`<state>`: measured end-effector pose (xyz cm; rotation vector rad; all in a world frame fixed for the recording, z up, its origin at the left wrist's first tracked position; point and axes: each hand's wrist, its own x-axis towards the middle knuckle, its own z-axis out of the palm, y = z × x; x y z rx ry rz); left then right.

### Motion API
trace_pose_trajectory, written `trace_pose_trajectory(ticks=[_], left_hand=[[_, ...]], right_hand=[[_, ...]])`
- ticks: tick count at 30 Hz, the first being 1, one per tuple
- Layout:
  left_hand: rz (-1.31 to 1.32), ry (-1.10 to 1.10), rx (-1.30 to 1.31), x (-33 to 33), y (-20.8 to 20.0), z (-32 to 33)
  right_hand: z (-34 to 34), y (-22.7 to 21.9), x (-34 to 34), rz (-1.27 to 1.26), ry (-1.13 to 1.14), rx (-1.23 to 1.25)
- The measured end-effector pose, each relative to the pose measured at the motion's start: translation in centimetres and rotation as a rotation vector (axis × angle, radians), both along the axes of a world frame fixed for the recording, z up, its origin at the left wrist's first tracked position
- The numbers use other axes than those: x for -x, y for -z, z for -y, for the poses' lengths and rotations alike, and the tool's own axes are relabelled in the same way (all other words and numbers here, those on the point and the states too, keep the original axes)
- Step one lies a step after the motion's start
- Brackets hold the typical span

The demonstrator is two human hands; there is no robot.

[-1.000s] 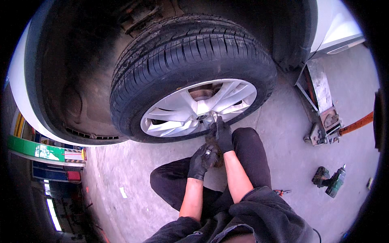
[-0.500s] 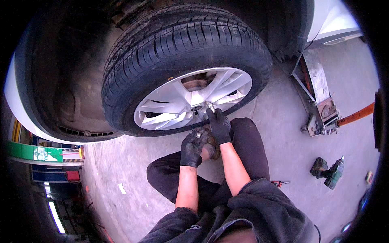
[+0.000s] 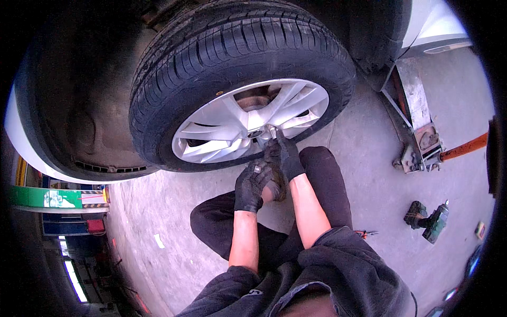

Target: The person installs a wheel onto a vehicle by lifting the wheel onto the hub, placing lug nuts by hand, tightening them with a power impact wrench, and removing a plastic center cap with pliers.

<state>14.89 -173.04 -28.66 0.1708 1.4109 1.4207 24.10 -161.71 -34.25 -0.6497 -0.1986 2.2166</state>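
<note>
Black rubber tyre on its silver spoked wheel (image 3: 248, 124) sits ahead, both black-gloved hands just before its hub, grey steel floor jack (image 3: 417, 127) right, green-black power tool (image 3: 430, 221) on the concrete floor (image 3: 380, 185) nearer.

1. Floor (image 3: 174, 211): grey concrete, worn and stained, w/ a small white scrap (image 3: 159, 241) lying on it at left.
2. Floor jack (image 3: 417, 127): grey metal, upper right, under white car body (image 3: 438, 26); orange handle (image 3: 465, 148) sticks out toward right edge.
3. Green-black power tool (image 3: 430, 219) lies on floor at right, well apart from jack.
4. Far left: green and white banding (image 3: 47, 198) w/ blue panel below; detail too warped to tell.
5. Strip light (image 3: 74, 272) glows at lower left.
6. Light: even, daylight-like, dark inside wheel arch (image 3: 79, 95).
</note>
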Motion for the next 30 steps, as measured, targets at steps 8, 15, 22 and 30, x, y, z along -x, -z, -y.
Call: trace_pose_trajectory(ticks=[8,15,22,30], left_hand=[[0.109,-0.028,-0.081,0.9,0.8,-1.3],[0.195,0.028,-0.282,4.2,1.4,-3.4],[-1.061,0.627,-0.114,3.2,-3.6,-6.7],[-0.925,0.454,0.030,8.2,-0.7,-5.2]], right_hand=[[2.2,2.7,0.0,0.696,0.256,-0.656],[4.8,-0.4,-2.8,0.058,-0.313,-0.213],[4.3,1.1,-1.5,0.272,-0.109,-0.523],[6.1,-2.7,2.5,1.260,0.253,-1.176]])
